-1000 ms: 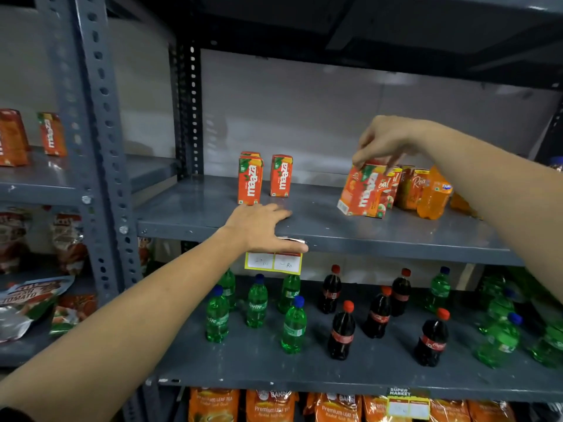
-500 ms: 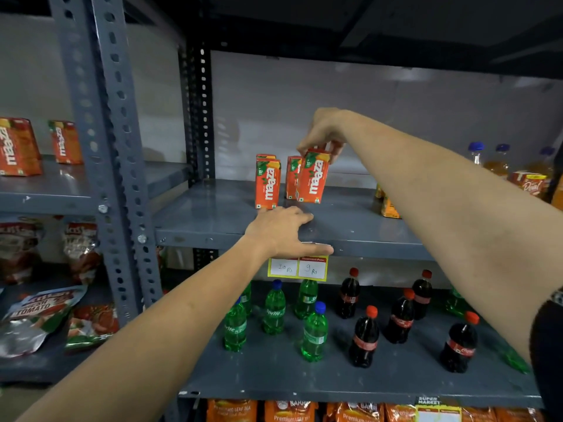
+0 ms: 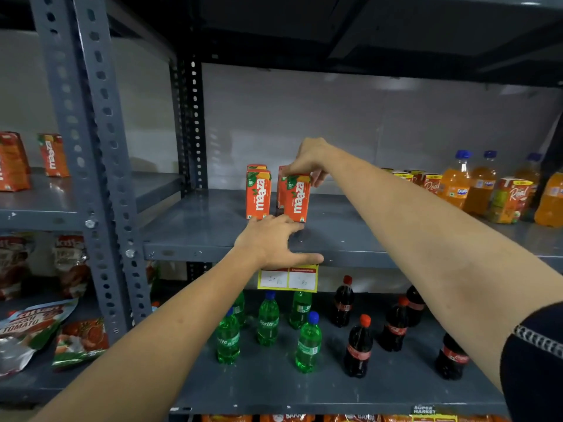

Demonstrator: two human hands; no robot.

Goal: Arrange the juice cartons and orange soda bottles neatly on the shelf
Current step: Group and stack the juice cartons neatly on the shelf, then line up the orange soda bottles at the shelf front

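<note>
My right hand (image 3: 309, 161) pinches the top of an orange Maaza juice carton (image 3: 297, 197) that stands on the grey middle shelf (image 3: 195, 226), in front of another carton. A second pair of Maaza cartons (image 3: 258, 193) stands just to its left. My left hand (image 3: 274, 242) rests flat on the shelf's front edge, fingers spread, its fingertips at the base of the cartons. Further right on the same shelf are Real juice cartons (image 3: 511, 199) and orange soda bottles (image 3: 457, 181) in a loose group.
A yellow price tag (image 3: 288, 278) hangs under the shelf edge. Green Sprite bottles (image 3: 268, 322) and dark cola bottles (image 3: 359, 345) stand on the shelf below. The left rack bay holds more Maaza cartons (image 3: 53, 155) and tomato pouches (image 3: 27, 330). A perforated steel upright (image 3: 100, 166) divides the bays.
My right hand carried a Maaza carton from the right-hand group leftward and lowered it onto the shelf beside the standing cartons. The left hand stayed on the shelf edge.
</note>
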